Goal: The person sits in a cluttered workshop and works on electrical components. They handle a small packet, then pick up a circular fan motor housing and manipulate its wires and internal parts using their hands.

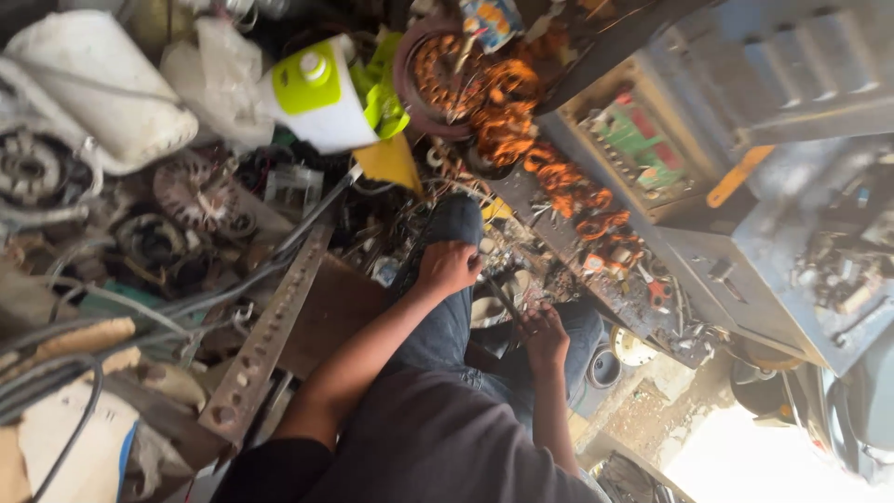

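Left hand (448, 266) rests curled on the raised knee in blue jeans (445, 326). Right hand (542, 335) closes around a thin dark rod (504, 300) beside copper-wound coils (559, 177).

A white and lime-green appliance (321, 93) lies among copper wire coils (549, 168), a perforated metal bar (270, 326), grey cables (56, 373) and a blue metal cabinet (792, 224).

Scrap (186, 214) left, copper coils (559, 177) right.
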